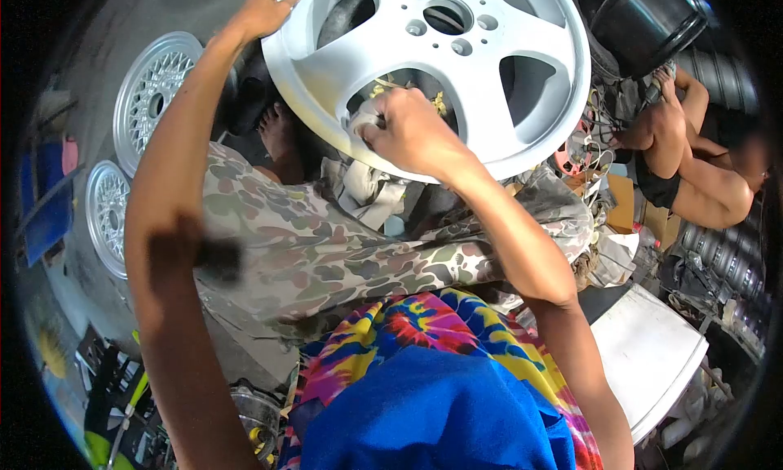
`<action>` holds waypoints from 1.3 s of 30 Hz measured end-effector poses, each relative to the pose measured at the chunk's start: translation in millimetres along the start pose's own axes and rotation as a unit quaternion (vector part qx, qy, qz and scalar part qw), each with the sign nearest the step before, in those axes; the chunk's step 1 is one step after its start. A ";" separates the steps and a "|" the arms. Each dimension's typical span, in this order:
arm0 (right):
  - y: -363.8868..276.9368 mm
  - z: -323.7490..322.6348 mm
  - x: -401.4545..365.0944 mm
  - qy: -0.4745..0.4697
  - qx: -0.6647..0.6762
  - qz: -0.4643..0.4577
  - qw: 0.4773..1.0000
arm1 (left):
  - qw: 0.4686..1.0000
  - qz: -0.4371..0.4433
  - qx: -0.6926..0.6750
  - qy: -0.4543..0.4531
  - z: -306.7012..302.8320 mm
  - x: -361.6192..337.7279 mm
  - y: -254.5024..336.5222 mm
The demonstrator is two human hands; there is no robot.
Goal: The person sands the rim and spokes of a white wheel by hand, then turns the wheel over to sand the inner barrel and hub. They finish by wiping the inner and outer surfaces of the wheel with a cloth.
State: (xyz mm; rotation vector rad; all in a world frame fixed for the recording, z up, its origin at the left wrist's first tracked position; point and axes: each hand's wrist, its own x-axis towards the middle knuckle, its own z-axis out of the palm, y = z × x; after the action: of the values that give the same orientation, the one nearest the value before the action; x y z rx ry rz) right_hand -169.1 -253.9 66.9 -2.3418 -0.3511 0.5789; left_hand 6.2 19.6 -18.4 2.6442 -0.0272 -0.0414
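A large white spoked car wheel rim stands tilted in front of me, above my camouflage-clad legs. My left hand grips its outer edge at the upper left, thumb over the lip. My right hand is closed around a crumpled greyish-white rag and presses it at the rim's lower left, beside a spoke opening. Its fingertips are partly hidden. Near that spot the lip has a yellowish-beige patch. Yellow scraps show through the opening behind the hand.
Two silver mesh wheel rims lie on the floor at left. A black wheel is at upper right, near another person sitting. A white panel lies at lower right, among cardboard and clutter. Tools lie at lower left.
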 end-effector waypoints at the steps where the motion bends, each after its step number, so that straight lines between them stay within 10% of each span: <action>1: -5.4 -14.2 -9.5 -0.031 0.039 -0.005 0.999 | 1.000 0.001 -0.003 -0.002 -0.2 -1.3 1.4; 16: 13.0 22.0 9.4 0.056 -0.029 -0.083 0.995 | 0.999 -0.012 -0.010 -0.029 -11.6 -3.5 6.8; 20: 19.1 5.6 7.6 -0.040 0.384 -0.023 0.922 | 0.999 -0.013 -0.021 -0.038 -11.8 -3.6 9.1; 28: 11.5 35.1 9.8 0.131 -0.023 -0.056 0.989 | 0.999 -0.022 -0.019 -0.027 -19.1 -10.8 15.6; 32: -1.7 -4.0 -1.6 -0.007 0.270 -0.017 0.963 | 0.995 -0.053 -0.026 -0.084 -21.6 -13.0 23.5; 39: 6.7 34.8 6.1 0.142 0.051 -0.008 0.988 | 0.998 -0.049 -0.001 -0.039 -11.6 -5.7 12.6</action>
State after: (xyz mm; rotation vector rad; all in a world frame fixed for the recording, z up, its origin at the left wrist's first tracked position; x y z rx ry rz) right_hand -180.5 -236.8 37.3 -2.2797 -0.2018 0.2432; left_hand 0.7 14.2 -2.1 2.6389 0.0765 -0.1766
